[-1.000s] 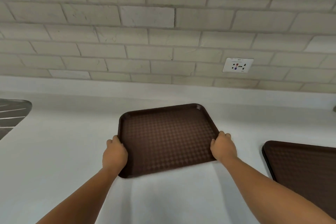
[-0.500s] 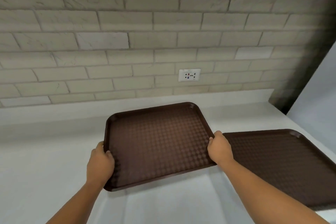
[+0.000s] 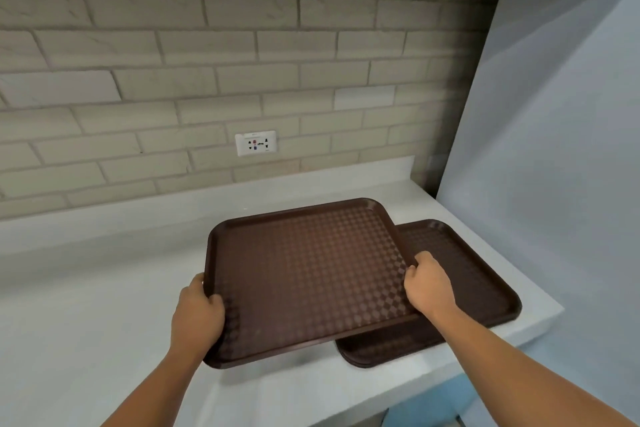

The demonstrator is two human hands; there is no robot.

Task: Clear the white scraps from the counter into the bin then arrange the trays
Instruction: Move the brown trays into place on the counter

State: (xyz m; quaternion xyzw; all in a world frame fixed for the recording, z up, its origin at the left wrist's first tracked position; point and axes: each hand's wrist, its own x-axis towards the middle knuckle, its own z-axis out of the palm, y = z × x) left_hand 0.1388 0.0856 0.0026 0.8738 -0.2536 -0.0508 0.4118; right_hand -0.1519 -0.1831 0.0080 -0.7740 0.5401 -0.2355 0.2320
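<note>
I hold a dark brown tray [image 3: 304, 274] with a checkered surface above the white counter [image 3: 86, 288]. My left hand [image 3: 197, 315] grips its left rim and my right hand [image 3: 427, 284] grips its right rim. The held tray partly overlaps a second brown tray [image 3: 478, 288] that lies flat on the counter at the right end. No white scraps or bin are in view.
A brick wall with a white socket plate [image 3: 256, 143] runs behind the counter. A pale blue-grey wall [image 3: 554, 149] closes the right side. The counter's right edge [image 3: 540, 326] drops off just beyond the lower tray.
Both hands have carried the tray to the right, so it now overlaps the second tray. The view has turned right; the sink at the left has gone out of sight.
</note>
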